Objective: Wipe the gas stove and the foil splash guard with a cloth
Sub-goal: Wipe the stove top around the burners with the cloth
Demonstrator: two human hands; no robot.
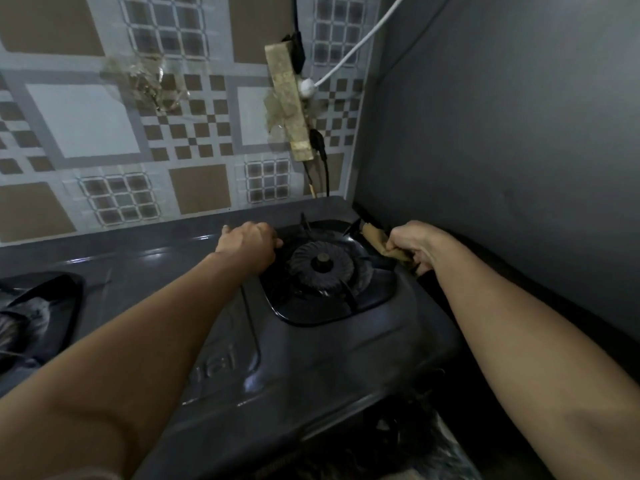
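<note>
A dark grey gas stove (311,358) fills the lower middle, with its right burner (322,265) and black pot support between my hands. My right hand (419,245) is shut on a tan cloth (375,239), pressed at the stove's far right edge by the burner well. My left hand (247,245) rests curled on the stove top at the left rim of the burner well; whether it grips the pot support I cannot tell. The patterned foil splash guard (173,133) covers the wall behind the stove.
A grey wall (502,133) stands close on the right. A grimy power strip (289,102) with black and white cables hangs on the splash guard above the burner. The left burner well (38,313) shows at the left edge.
</note>
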